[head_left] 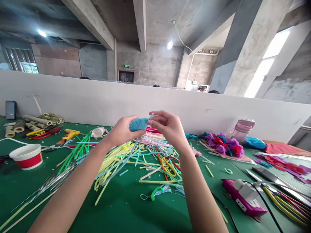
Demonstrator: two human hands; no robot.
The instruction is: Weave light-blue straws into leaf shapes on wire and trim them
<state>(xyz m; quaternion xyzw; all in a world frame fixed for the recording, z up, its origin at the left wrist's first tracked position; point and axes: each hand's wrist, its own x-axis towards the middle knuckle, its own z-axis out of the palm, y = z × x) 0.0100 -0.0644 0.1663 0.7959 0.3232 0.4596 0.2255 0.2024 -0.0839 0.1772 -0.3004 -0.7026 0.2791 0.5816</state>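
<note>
My left hand (120, 131) is closed around a small light-blue piece (139, 124) that looks wound or woven from thin plastic tubing, held up over the table. My right hand (170, 127) pinches at the right edge of this piece, where a short blue tube end (151, 116) sticks up by the fingertips. A longer blue strand (132, 150) trails down below the piece toward the pile. Under both hands lies a heap of loose tubes, with yellow ones (114, 158) at left and pink ones (155, 138) behind.
Yellow-handled scissors (170, 168) lie among the tubes. At left stand a paper cup (26, 157), a yellow glue gun (70, 134) and bamboo pieces (39, 121). A purple power strip (243, 197), petals (222, 144) and a pink bottle (243, 129) are right. A white partition (73, 100) runs behind.
</note>
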